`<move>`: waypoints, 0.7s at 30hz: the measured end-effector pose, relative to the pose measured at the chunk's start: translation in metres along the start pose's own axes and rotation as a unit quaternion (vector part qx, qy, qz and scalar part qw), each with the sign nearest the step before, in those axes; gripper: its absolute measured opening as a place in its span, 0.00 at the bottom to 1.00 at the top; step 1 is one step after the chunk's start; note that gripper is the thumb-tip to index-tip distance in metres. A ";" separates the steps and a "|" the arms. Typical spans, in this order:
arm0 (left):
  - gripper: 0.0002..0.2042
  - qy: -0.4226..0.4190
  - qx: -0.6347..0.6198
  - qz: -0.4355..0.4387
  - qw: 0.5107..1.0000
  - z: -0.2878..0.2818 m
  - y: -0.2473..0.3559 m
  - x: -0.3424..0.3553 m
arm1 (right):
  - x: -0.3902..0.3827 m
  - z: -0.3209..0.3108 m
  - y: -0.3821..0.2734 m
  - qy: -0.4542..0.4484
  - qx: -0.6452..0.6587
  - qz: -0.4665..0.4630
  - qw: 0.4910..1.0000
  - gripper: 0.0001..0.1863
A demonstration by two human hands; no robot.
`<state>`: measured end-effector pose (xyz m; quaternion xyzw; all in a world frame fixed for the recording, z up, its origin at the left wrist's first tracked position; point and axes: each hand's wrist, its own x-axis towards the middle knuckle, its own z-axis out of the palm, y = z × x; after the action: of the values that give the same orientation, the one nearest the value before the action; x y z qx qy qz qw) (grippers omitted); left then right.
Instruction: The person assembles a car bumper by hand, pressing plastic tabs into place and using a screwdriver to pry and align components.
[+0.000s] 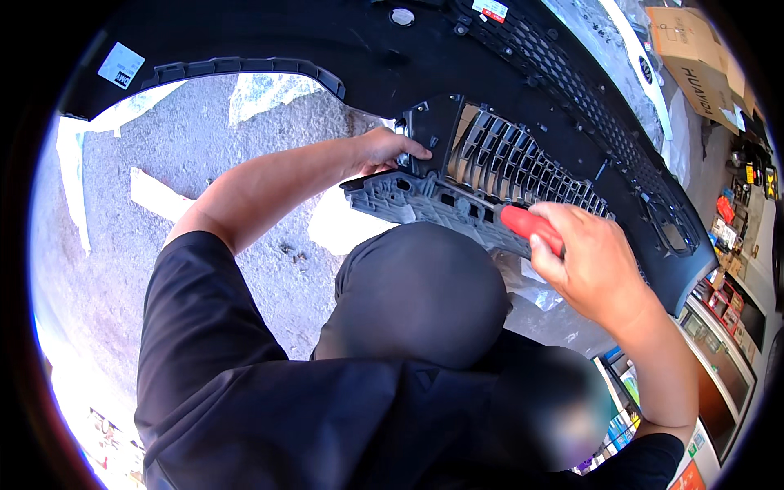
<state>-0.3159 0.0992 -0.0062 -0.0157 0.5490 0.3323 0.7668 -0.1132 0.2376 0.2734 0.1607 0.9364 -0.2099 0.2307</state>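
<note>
A large black plastic car bumper [327,33] spans the upper view, with a honeycomb mesh section and a slatted grille [498,155]. A grey ribbed plastic piece [384,196] runs along the grille's lower edge. My left hand [392,151] grips the bumper's bracket beside the grille, thumb over it and fingers partly hidden. My right hand [584,257] is closed on a red-handled screwdriver [524,224], whose shaft points up-left along the grey piece. Its tip is too small to make out clearly.
A dark rounded cap [412,290] fills the lower middle, above dark clothing. White sheeting [261,98] lies on the concrete ground [269,220]. At right are a cardboard box [690,57], a white trim piece [645,65] and cluttered items beside a vehicle or cabinet [723,367].
</note>
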 end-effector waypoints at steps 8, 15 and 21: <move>0.20 -0.001 0.007 0.004 1.000 -0.004 -0.004 0.010 | 0.021 0.006 -0.039 0.029 0.049 -0.053 0.997 0.12; 0.22 -0.001 0.001 0.004 1.000 -0.003 -0.005 0.008 | 0.014 0.010 -0.040 0.060 -0.007 -0.056 0.997 0.12; 0.23 -0.017 -0.003 0.010 1.000 -0.006 -0.007 0.010 | 0.007 0.001 -0.050 0.014 0.032 -0.012 0.999 0.17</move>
<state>-0.3155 0.0962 -0.0200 -0.0068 0.5353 0.3413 0.7726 -0.1383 0.1958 0.2854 0.1596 0.9343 -0.2406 0.2092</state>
